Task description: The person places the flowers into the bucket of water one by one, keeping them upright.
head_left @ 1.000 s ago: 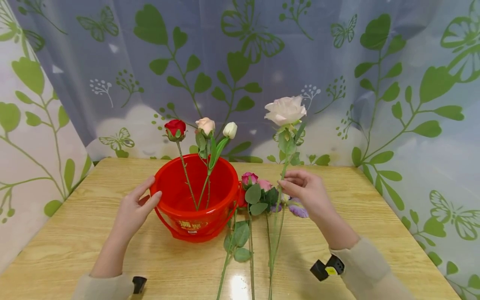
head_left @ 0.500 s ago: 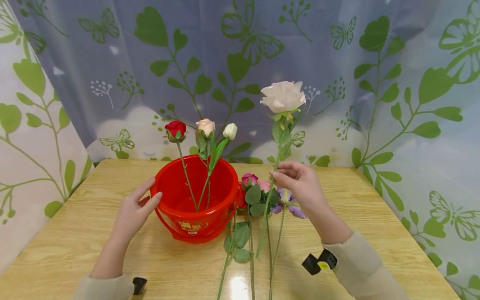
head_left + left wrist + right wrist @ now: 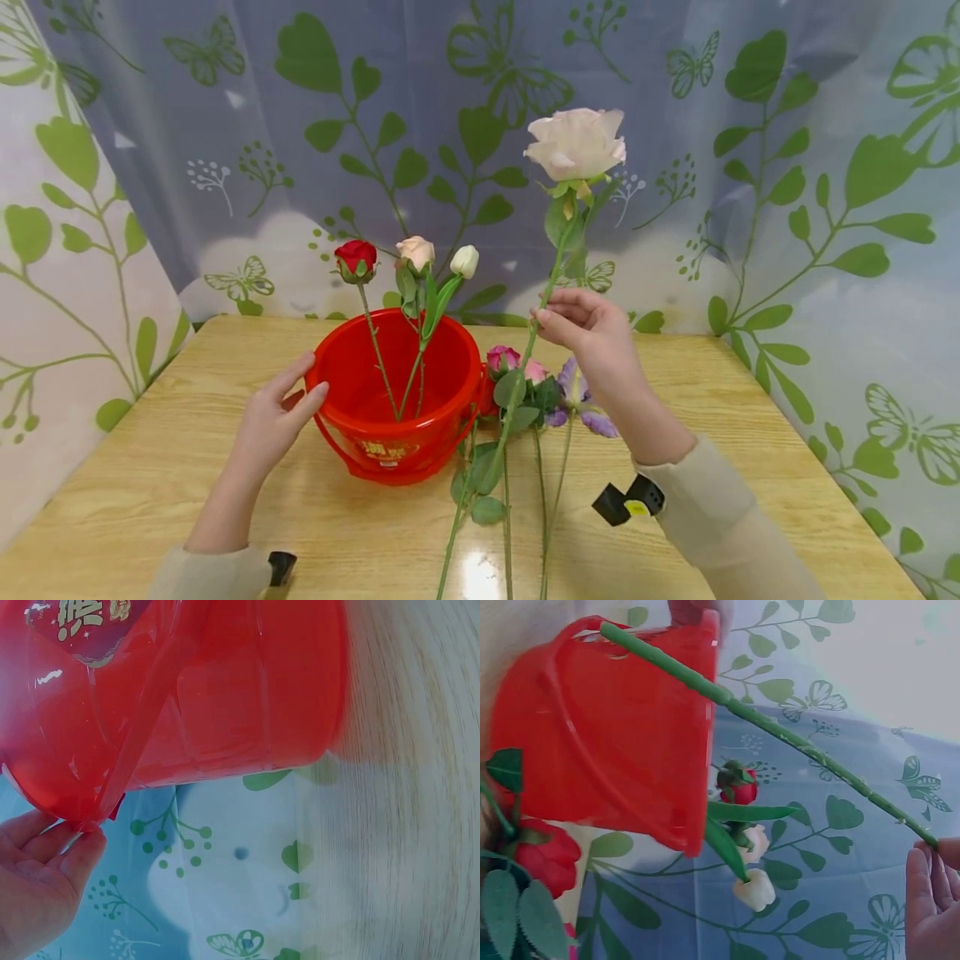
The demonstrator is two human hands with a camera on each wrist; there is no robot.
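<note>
My right hand (image 3: 592, 337) pinches the green stem of a large pale-pink, nearly white rose (image 3: 576, 146) between thumb and fingers, well above the table. The stem (image 3: 810, 750) slants down past the bucket's front in the right wrist view. My left hand (image 3: 273, 417) holds the left rim of a red plastic bucket (image 3: 393, 454), thumb and fingers at the edge by the handle joint in the left wrist view. Inside the bucket stand a red rose (image 3: 356, 260), a peach rose (image 3: 416, 252) and a white tulip (image 3: 465, 262), leaning apart.
Right of the bucket lie several flowers on the wooden table (image 3: 660, 533): a magenta rose (image 3: 502, 358), a pink flower (image 3: 535, 372), a red flower (image 3: 547, 859) and a purple iris (image 3: 597, 422). Their stems point toward the front edge. A patterned curtain (image 3: 675, 208) hangs behind.
My right hand has lifted the pale rose higher and slightly left, its stem coming up from among the lying flowers. The left hand stays at the bucket rim.
</note>
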